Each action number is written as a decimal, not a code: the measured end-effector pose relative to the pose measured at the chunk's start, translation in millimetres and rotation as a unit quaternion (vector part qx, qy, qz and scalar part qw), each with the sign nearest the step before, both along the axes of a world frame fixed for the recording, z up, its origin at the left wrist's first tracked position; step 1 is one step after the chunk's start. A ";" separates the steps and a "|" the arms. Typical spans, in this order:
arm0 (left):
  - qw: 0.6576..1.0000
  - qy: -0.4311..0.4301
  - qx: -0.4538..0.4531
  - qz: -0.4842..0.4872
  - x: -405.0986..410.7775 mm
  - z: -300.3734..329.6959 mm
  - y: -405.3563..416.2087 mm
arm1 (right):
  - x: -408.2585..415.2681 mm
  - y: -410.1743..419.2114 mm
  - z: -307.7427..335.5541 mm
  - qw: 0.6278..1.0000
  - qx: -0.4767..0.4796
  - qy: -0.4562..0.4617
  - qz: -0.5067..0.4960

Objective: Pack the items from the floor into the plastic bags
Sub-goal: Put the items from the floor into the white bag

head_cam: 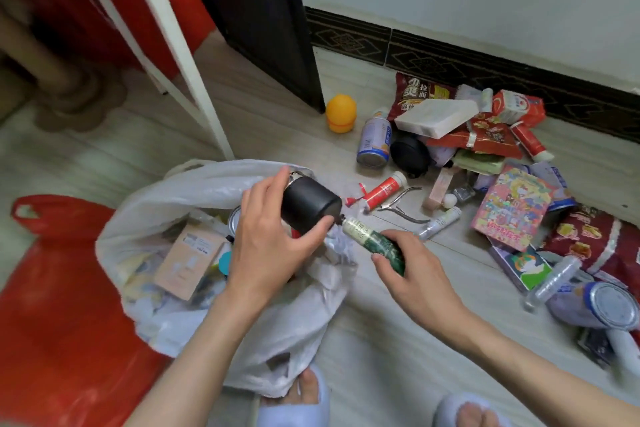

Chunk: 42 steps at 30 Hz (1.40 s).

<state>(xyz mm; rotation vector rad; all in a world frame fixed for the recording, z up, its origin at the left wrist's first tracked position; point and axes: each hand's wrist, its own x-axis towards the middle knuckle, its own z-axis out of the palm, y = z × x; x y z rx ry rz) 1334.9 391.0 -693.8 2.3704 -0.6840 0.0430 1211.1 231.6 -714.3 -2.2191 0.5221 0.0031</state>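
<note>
My left hand (266,236) grips a black cylindrical container (308,206) over the open mouth of the white plastic bag (180,191), which holds a beige box (188,260) and other packed items. My right hand (415,274) holds a green bottle with a pale label (375,241), tilted with its cap toward the black container, just right of the bag. A red plastic bag (59,288) lies flat on the floor at the left. Loose items remain in a pile (485,156) on the floor at the right.
The pile holds snack packets (412,94), a white block (436,118), cans (374,139), a red tube (384,189), metal nippers (401,204), a colourful box (512,208). An orange egg-shaped container (341,113) sits by a dark door (263,17). My slippered feet (304,402) are at the bottom.
</note>
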 end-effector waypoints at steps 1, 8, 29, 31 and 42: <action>1.000 0.007 -0.001 0.028 3.2 3.1 17.5 | 9.6 9.8 7.3 1.000 0.002 -0.012 0.017; 0.965 0.106 0.060 0.234 33.6 -15.5 126.1 | 88.2 73.4 15.3 0.993 -0.005 -0.016 0.121; 0.973 0.154 0.155 0.074 -6.3 -66.5 142.8 | 111.8 98.1 0.4 0.990 -0.020 -0.029 0.137; 0.976 0.169 0.120 0.061 -10.5 -64.6 144.1 | 98.5 82.2 -0.2 0.988 -0.049 -0.036 0.145; 0.999 -0.019 0.020 0.034 -11.6 -22.2 72.9 | 25.4 -36.4 -32.5 0.992 -0.128 0.009 0.017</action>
